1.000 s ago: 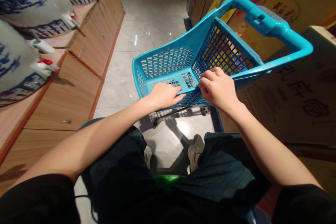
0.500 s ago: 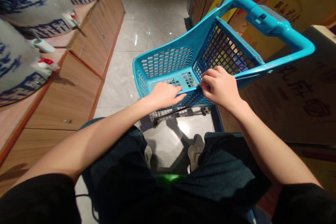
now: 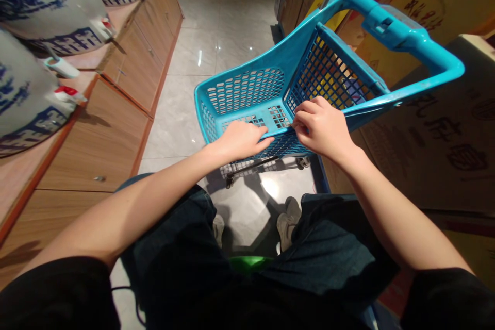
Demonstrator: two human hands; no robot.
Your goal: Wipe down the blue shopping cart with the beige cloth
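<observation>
A blue plastic shopping cart [image 3: 305, 36] with mesh sides stands in front of me, turned so its handle is at the right. My left hand [image 3: 244, 139] lies over the near rim, thumb on the outer side and index finger on the inner side. Farther right along that rim, my right hand [image 3: 320, 126] has its fingers curled and closed at the edge. Its fingertips are partly hidden, so anything small in them cannot be made out. Inside the basket the visible floor [image 3: 270, 117] is bare, with square holes.
Large blue-and-white jars [image 3: 50, 5] with red-and-white taps line a wooden cabinet [image 3: 96, 139] on the left. Stacked cardboard boxes [image 3: 444, 139] crowd the right. Grey floor tiles [image 3: 216, 20] run between them. Something green [image 3: 249, 264] shows between my legs.
Almost nothing differs. My right hand has shifted very slightly left along the rim; my left hand and the cart stay in place.
</observation>
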